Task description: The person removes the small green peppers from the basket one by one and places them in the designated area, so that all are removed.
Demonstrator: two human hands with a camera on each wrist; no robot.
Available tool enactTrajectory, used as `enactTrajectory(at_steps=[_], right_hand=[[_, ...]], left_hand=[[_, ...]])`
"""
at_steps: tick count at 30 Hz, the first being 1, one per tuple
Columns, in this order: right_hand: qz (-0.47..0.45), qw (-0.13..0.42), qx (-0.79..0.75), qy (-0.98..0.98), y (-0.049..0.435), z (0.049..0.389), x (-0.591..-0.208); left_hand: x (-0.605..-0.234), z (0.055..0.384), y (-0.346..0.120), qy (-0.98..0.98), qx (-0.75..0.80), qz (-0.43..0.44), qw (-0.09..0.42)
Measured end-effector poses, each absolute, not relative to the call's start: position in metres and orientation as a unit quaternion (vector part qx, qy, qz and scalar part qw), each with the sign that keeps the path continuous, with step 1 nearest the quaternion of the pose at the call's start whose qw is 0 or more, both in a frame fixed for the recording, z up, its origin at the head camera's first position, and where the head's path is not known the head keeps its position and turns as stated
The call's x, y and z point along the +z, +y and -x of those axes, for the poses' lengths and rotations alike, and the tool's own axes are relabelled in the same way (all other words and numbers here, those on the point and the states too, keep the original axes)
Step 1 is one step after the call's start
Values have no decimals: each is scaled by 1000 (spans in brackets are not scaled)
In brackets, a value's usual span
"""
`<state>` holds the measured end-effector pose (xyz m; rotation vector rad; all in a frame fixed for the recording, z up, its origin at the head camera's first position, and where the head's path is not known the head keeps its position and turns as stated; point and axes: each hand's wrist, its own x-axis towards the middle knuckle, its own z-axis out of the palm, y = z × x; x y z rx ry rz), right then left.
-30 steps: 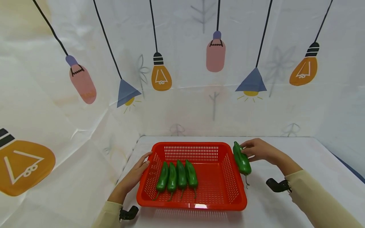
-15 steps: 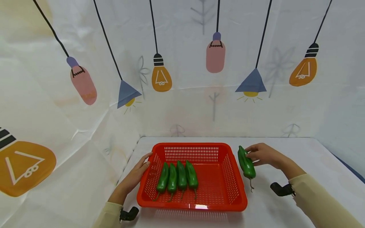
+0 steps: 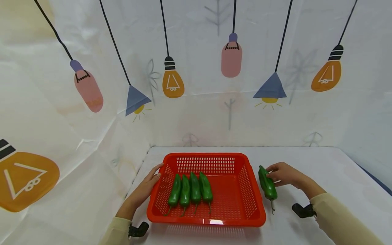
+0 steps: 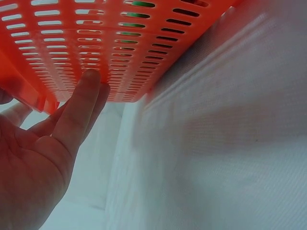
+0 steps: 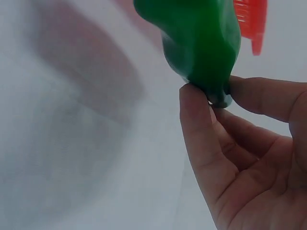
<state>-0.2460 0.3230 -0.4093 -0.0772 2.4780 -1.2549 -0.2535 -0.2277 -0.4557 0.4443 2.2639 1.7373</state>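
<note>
My right hand [image 3: 286,175] holds a green pepper [image 3: 268,185] just off the right side of the red basket. The pepper's stem hangs toward me. In the right wrist view, thumb and fingertips pinch the narrower end of that pepper [image 5: 201,48]. The red plastic basket [image 3: 254,223] has slotted walls. Several green peppers [image 3: 195,189] lie side by side in its left half, stems toward me. At the basket's left rim my left hand [image 3: 144,190] holds on; in the left wrist view its straight-looking fingers [image 4: 79,112] touch the outer wall below the rim.
The basket stands on a white-covered table [image 3: 306,160]. White sheeting [image 3: 196,119] with printed lamps and bulbs rises behind and to the left. A black wrist device [image 3: 303,210] sits on the right wrist, another [image 3: 138,229] on the left.
My right hand has moved slightly right and toward me with the green pepper, from beside the basket's rim to a little farther off it. The left hand and basket have stayed put.
</note>
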Motion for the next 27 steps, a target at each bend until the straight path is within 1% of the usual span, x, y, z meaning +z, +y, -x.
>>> enactTrajectory(at_steps=[6, 14, 27], right_hand=[[4, 186, -433, 882, 321, 249, -423], [-3, 195, -430, 882, 318, 254, -438], [-12, 203, -419, 885, 316, 255, -449]], left_hand=[[-456, 253, -227, 772, 602, -154, 134], [-457, 253, -226, 775, 601, -148, 126], [-459, 255, -227, 776, 601, -144, 123]])
